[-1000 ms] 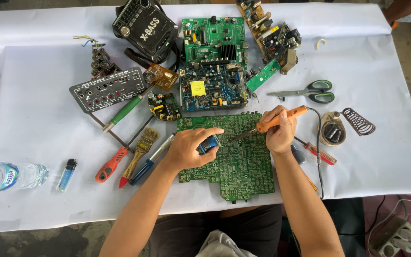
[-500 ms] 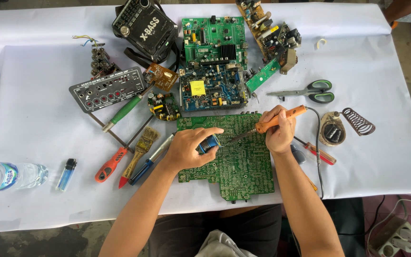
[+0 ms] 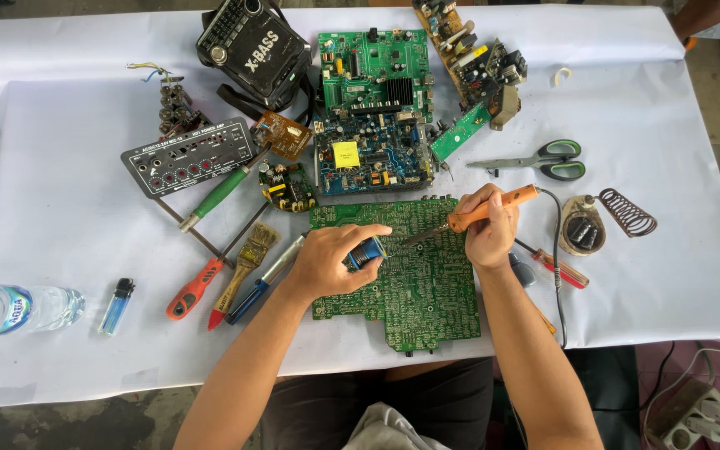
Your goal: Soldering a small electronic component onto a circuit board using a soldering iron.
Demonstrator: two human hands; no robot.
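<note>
Mid-solder: right hand [image 3: 487, 237] grips orange soldering iron [image 3: 481, 210], left hand [image 3: 327, 260] pinches solder spool [image 3: 366, 251] over the green board [image 3: 402, 275] at tabletop's near edge

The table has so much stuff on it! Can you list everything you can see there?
Large circuit board: 1, green, front middle, under both hands
Other circuit boards: several, green and blue, behind it
Radio: 1, black, back left
Control panel: 1, grey, left
Screwdriver: 1, green handle, beside the panel
Cutter: 1, orange, front left
Brush: 1, wooden handle, beside the cutter
Lighter: 1, blue, front left
Water bottle: 1, clear, far left edge
Scissors: 1, green handles, right
Iron stand: 1, coiled wire, right
Table cover: 1, white
Left hand: holds a solder spool, blue
Right hand: holds a soldering iron, orange grip
</note>
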